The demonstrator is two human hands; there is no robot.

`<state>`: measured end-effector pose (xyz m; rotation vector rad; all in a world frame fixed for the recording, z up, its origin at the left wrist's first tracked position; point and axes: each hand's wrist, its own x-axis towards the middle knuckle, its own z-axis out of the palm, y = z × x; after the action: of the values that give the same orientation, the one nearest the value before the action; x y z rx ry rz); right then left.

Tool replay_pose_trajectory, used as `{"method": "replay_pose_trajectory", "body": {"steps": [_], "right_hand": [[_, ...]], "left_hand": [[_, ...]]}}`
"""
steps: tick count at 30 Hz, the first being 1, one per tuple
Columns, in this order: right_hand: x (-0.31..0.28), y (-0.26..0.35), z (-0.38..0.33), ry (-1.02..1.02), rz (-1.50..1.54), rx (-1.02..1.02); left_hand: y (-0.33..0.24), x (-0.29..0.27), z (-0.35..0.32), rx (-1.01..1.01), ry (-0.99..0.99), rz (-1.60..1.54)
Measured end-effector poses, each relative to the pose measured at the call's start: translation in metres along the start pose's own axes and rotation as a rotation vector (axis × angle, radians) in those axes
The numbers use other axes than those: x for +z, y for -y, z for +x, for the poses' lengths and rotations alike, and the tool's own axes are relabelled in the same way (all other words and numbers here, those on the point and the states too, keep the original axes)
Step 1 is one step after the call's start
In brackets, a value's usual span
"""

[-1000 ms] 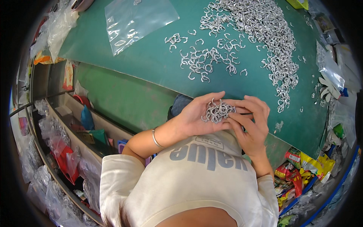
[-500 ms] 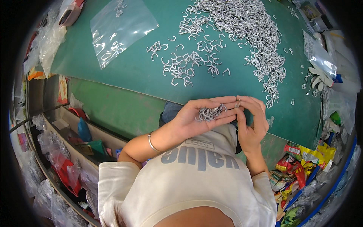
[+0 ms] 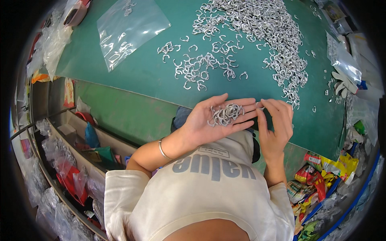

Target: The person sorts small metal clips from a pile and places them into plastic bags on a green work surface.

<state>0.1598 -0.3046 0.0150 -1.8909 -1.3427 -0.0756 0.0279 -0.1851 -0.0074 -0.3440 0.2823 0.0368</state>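
Nearest: white shirt (image 3: pixel 197 199), large grey lettering (image 3: pixel 213 168) across the chest, upside down from this view, plus a small boxed print (image 3: pixel 214 151) below it, too fine to make out. Metal bangle (image 3: pixel 161 150) on the left wrist. Hands: left hand (image 3: pixel 202 118) is palm up, fingers extended, nothing gripped; a heap of grey C-shaped rings (image 3: pixel 226 114) sits loose on the palm and finger bases. Right hand (image 3: pixel 278 123) is half curled, thumb and fingertips pinching a small pale piece (image 3: pixel 260 106) right at the left fingertips; exact shape too small to call. Right of the body: colourful printed packets (image 3: pixel 317 172), print not legible at this size. Left: grey trough (image 3: pixel 96 146) with a blue bag (image 3: pixel 92 136) in it. Beyond the hands, green surface (image 3: pixel 136 82): scattered cluster of rings (image 3: pixel 199 66), large main pile (image 3: pixel 265 24) farther out and to the right, clear flat bag (image 3: pixel 130 36) at left with a few rings visible at its top. Pale glove (image 3: pixel 343 83) by the right edge. Pink container (image 3: pixel 75 15), far left.
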Motion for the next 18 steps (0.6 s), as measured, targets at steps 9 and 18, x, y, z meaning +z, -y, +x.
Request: {"method": "replay_pose_trajectory", "body": {"steps": [9,18], "right_hand": [[0.025,-0.036,-0.004,0.114,-0.128,0.082],[0.026,0.005,0.006,0.225,0.063,-0.044]], "left_hand": [[-0.008,-0.009,-0.005,0.161,-0.029,0.077],[-0.006,-0.011,-0.006,0.082,0.055,0.064]]}}
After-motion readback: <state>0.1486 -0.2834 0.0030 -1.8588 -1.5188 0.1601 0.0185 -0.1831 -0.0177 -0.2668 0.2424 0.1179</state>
